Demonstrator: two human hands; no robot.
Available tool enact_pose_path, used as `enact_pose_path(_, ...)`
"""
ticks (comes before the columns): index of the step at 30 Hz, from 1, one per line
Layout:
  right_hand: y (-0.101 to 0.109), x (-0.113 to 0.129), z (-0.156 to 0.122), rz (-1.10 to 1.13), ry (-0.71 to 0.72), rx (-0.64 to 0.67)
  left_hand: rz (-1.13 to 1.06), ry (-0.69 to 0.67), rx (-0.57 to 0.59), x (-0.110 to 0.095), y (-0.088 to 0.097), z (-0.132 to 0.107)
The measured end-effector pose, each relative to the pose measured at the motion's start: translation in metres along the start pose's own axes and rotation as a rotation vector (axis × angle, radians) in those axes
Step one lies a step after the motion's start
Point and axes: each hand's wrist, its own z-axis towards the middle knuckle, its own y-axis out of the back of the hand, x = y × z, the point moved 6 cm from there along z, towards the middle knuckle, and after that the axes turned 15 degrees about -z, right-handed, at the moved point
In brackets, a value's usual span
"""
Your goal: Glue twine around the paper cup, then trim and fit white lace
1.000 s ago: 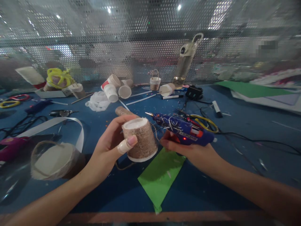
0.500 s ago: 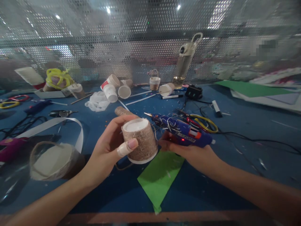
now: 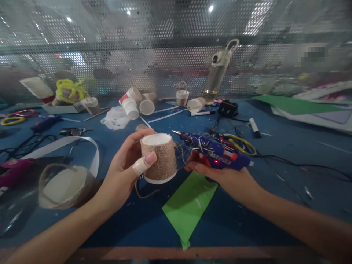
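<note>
My left hand (image 3: 129, 157), its thumb wrapped in a pale bandage, grips a paper cup (image 3: 161, 161) wound with brown twine. The cup's white recessed end faces up and a white rim shows below. In my right hand (image 3: 211, 172) is a blue hot glue gun (image 3: 213, 148), strung with pale glue threads; its red light is lit and its metal nozzle points left, just right of the cup and apart from it. A loose twine strand (image 3: 181, 150) curves from the cup toward my right fingertips; whether they pinch it I cannot tell. Beneath lies a green sheet (image 3: 189, 209).
A twine-handled cup (image 3: 66, 187) stands at left by a white ribbon (image 3: 95, 154). Behind are several paper cups (image 3: 130, 108), a small basket (image 3: 182, 97) and a water bottle (image 3: 217, 75). Yellow-handled scissors (image 3: 242, 143) and a black cable (image 3: 288, 161) lie at right.
The cup has shifted slightly left and stands more upright, showing less of its top end. The glue gun has hardly moved; the whole view has drifted a little.
</note>
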Motion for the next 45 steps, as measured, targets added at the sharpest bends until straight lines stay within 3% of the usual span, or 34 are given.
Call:
enact_pose_path(6, 0.004, 0.006, 0.001, -0.087, -0.006, -0.052, -0.064, 0.024, -0.026, -0.002, -0.001, 0.002)
enact_pose_path(13, 0.002, 0.007, 0.002, -0.160, 0.049, 0.008, -0.134, 0.025, -0.087, -0.003, 0.001, 0.002)
enact_pose_path(19, 0.002, 0.005, 0.001, -0.153, 0.075, 0.003, -0.234, 0.192, -0.169, 0.007, 0.003, 0.007)
enact_pose_path(23, 0.001, 0.006, -0.001, -0.196, 0.072, -0.011, -0.186, 0.246, -0.197, 0.010, 0.004, 0.006)
enact_pose_path(45, 0.006, 0.014, -0.006, -0.325, 0.232, -0.037, -0.008, 0.111, -0.112, 0.002, 0.004, 0.004)
